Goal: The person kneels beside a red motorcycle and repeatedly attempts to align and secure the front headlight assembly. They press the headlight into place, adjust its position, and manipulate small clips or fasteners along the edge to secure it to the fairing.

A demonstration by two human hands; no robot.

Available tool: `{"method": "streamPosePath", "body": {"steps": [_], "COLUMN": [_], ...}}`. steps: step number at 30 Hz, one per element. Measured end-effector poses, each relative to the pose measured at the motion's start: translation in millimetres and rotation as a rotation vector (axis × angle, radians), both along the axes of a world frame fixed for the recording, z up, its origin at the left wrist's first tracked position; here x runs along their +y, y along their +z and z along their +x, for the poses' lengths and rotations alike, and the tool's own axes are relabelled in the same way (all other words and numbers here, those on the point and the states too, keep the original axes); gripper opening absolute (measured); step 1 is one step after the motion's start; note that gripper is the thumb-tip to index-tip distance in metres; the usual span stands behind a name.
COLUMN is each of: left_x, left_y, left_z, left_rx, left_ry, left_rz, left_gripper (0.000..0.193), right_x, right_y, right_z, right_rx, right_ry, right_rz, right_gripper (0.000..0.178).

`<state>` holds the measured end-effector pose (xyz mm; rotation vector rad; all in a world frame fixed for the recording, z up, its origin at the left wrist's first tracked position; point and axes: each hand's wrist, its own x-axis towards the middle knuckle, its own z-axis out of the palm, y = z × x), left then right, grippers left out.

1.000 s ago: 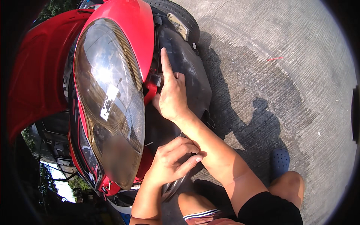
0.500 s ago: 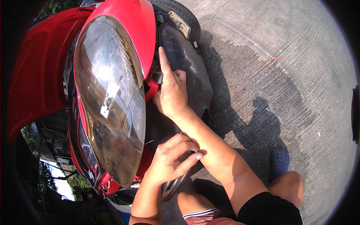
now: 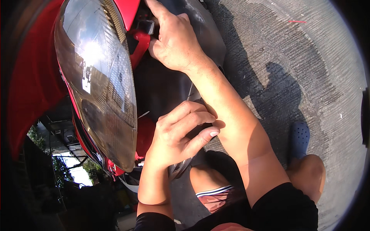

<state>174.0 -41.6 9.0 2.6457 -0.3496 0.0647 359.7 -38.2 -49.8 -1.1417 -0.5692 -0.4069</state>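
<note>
At the car's front corner, my right hand (image 3: pixel 175 40) reaches up beside the big clear headlight (image 3: pixel 110 88). Its index finger stretches along the edge near the red fender (image 3: pixel 127 10), while the other fingers are bent and partly hidden. The thumb side lies against a red bracket-like piece (image 3: pixel 142 43) with a small dark block (image 3: pixel 146 26) above it. My left hand (image 3: pixel 181 131) is lower down, fingers loosely bent and thumb apart. Its fingertips meet the inner side of my right forearm, and I see nothing held in it.
A dark plastic panel (image 3: pixel 206 32) curves beyond my right hand. On the left is a large red body panel (image 3: pixel 32 77), apparently raised. Rough concrete (image 3: pixel 327 50) lies to the right, with a thin red strip (image 3: pixel 297 22) on it. A blue clog (image 3: pixel 300 138) is on my foot.
The view has shifted, so the headlight and my right hand appear higher and the headlight farther left. My right hand stays at the fender edge; my left stays at the right forearm.
</note>
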Motion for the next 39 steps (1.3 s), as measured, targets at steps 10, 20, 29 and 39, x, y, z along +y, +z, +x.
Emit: {"method": "streamPosePath", "body": {"steps": [10,20,29,39], "left_x": [7.9,4.9,8.7,14.9], "left_y": [-5.4,-5.3,-6.1,-11.4], "left_z": [0.0,3.2,-0.8,-2.2], "left_rx": [-0.022,0.005,0.005,-0.003], "left_ry": [-0.034,-0.023,-0.013,-0.045], "left_rz": [0.068,0.062,0.064,0.037], "left_gripper": [0.029,0.026,0.026,0.033], "right_x": [-12.8,-7.0,-32.0,-6.2], "right_y": [0.3,-4.1,-1.5,-0.5], "right_z": [8.6,13.5,-5.9,9.7], "right_rx": [0.028,-0.03,-0.102,0.017], "right_ry": [0.152,0.056,0.072,0.119], "right_rz": [0.002,-0.048,-0.047,-0.074], "right_gripper": [0.088,0.09,0.09,0.081]}}
